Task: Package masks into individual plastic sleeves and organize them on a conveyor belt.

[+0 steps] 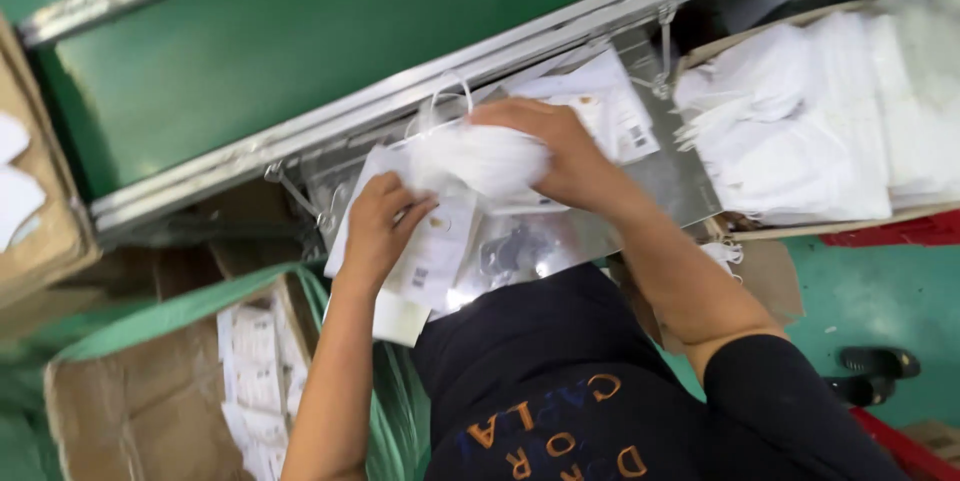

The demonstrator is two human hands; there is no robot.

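Your left hand [385, 226] pinches the flat white printed paper pouch [435, 251] over the shiny metal worktop [670, 181]. Just right, your right hand [560, 156] closes over the soft white folded face mask [480, 161], resting at the pouch's top. Further right, a cardboard box of stacked white masks [810, 121].

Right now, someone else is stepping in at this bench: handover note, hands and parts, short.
Left hand: holds a flat printed pouch at its open end, over the metal tray.
Right hand: closed on a folded white mask, its ear loop sticking up, at the pouch mouth.
Done: filled pouches lie in the cardboard box on the left.
Left: this mask is not yet inside; a stack of loose white masks waits in the box on the right. One more lies on the green belt.
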